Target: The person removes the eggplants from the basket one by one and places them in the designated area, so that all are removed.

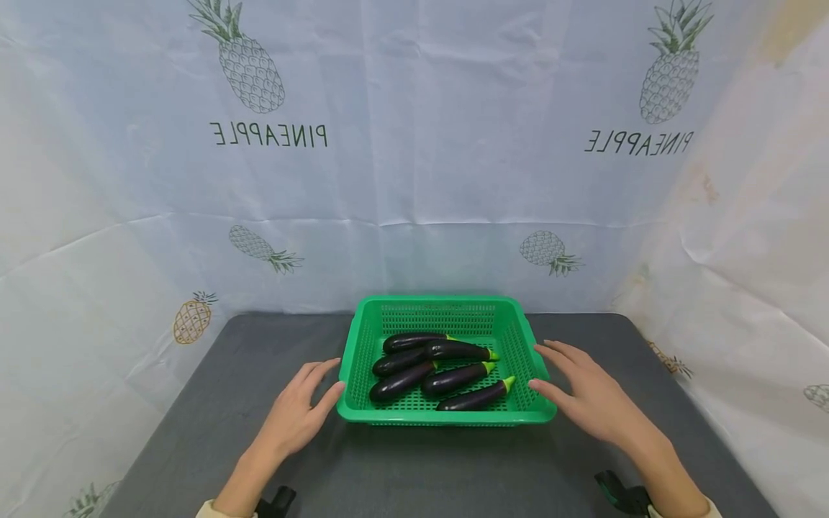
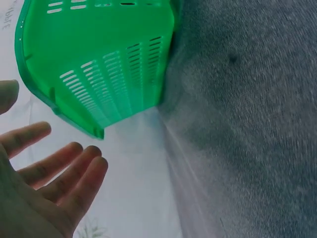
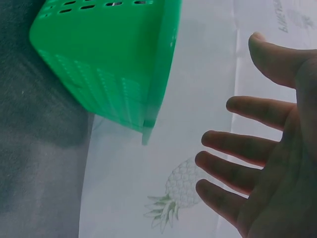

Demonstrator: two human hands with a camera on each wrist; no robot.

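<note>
Basket with six eggplants

Eggplants: glossy, tapered, inside the green perforated plastic basket, on grey, matte table. Left hand and right hand flank it; grip of each: fingers spread apart. Head view alone shows eggplants; wrist views show fingertips clear of the basket.

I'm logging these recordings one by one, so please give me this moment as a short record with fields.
Container: green basket, on a dark table
Contents: six eggplants, some overlapping
Left hand: beside the basket's left end, holding nothing
Right hand: beside its right end, holding nothing
Background: pale cloth with pineapple prints
</note>
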